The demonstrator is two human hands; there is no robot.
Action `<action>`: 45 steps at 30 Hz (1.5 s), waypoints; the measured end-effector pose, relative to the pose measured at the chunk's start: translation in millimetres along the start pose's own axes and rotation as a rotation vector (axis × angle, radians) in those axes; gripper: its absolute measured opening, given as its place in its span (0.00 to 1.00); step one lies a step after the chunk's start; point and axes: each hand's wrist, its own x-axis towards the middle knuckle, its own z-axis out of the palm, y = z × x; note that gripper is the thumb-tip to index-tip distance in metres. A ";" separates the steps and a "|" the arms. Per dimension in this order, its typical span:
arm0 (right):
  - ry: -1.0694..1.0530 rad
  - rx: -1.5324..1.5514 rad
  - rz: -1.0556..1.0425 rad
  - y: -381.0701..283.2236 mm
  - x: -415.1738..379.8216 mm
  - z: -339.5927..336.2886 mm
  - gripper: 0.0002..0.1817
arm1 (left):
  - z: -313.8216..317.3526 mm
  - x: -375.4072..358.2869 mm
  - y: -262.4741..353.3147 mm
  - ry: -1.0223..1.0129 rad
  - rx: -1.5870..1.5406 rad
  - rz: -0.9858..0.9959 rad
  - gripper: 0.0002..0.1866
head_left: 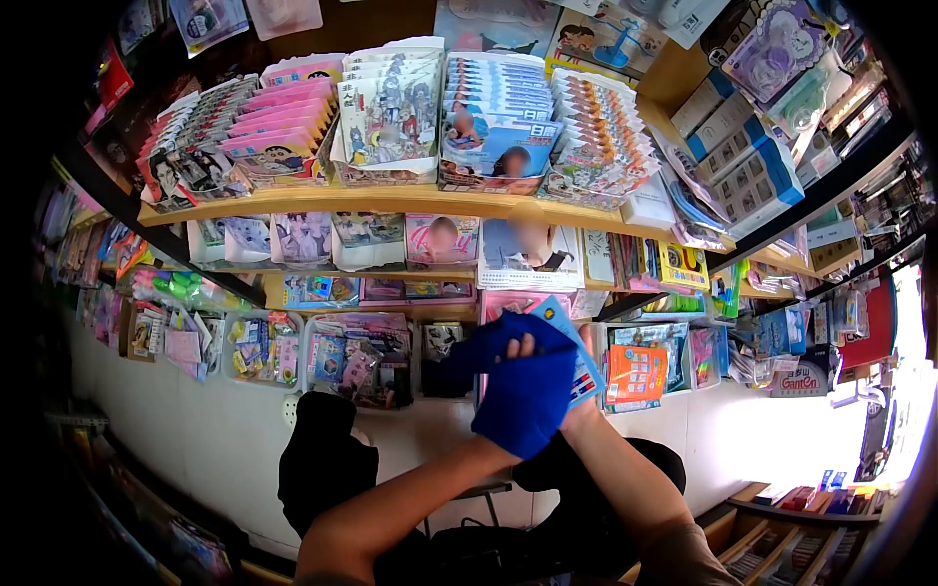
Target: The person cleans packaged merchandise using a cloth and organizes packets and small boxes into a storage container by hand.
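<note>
A bright blue cloth (532, 391) drapes over most of my left hand (521, 348), and only a few fingertips show, curled against the fabric. Part of the cloth hangs to the left in dark shadow. Just behind it on the right, my right hand (583, 405) grips a light blue booklet or flat pack (586, 376) with a yellow round mark at its top corner. Much of that pack is covered by the cloth, which lies against it or very close to it. My right fingers are largely hidden behind the pack.
A wooden shelf (410, 198) in front bears rows of packets (391, 117). Lower shelves hold more picture packs. Along the floor stand clear plastic bins (262, 356) and an orange pack (636, 375). My dark-clothed knee (322, 459) is at the left. Another rack stands at the right.
</note>
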 end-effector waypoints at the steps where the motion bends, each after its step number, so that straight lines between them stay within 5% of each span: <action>1: -0.010 0.007 0.011 3.0 -0.3 -4.1 0.34 | 3.8 -0.3 0.1 0.001 0.030 0.014 0.33; 10: 0.064 -0.285 0.062 27.8 1.3 3.7 0.38 | -4.8 21.9 -52.4 0.158 -0.042 0.113 0.31; 13: -0.048 -0.200 0.052 16.3 -1.6 15.5 0.39 | -0.7 18.2 -48.3 0.004 -0.165 -0.002 0.33; 17: 0.051 -0.114 -0.021 5.6 6.0 5.0 0.41 | 20.6 -0.5 -31.3 -0.071 -0.367 -0.087 0.35; 19: -0.098 -0.044 0.021 2.4 3.8 -5.0 0.41 | 22.9 -7.4 -21.5 -0.098 -0.403 -0.062 0.34; 23: -0.236 0.114 0.070 14.3 8.0 -25.3 0.40 | 44.2 -2.1 -15.1 -0.007 0.170 -0.090 0.30; 24: -0.237 0.122 0.070 17.3 8.4 -27.2 0.39 | 57.5 -0.4 -10.7 0.162 0.699 -0.093 0.30; 26: -0.230 0.139 0.078 22.6 8.8 -27.5 0.39 | 60.4 -4.9 -12.9 0.249 1.016 -0.006 0.29; 29: -0.227 0.157 0.082 24.4 10.2 -27.0 0.38 | 41.7 -6.1 -23.3 0.164 0.478 0.154 0.26; 31: -0.235 0.179 0.087 22.5 12.7 -28.2 0.37 | 29.9 1.0 -19.3 0.302 0.254 0.133 0.19; 35: -0.217 0.190 0.079 7.7 12.5 -24.5 0.36 | 29.3 -7.1 -27.1 0.113 0.000 0.129 0.23; 40: 0.174 -0.279 -0.066 4.0 2.3 23.9 0.34 | 24.7 -10.0 -28.5 0.155 -0.225 0.065 0.23; 43: -0.361 0.003 0.084 6.8 10.4 -15.1 0.35 | 28.4 -5.6 -20.4 0.284 -0.548 -0.157 0.23; 45: 0.392 -0.910 -0.309 35.9 7.4 -0.6 0.37 | 22.7 -2.2 -21.0 0.315 -0.838 -0.327 0.24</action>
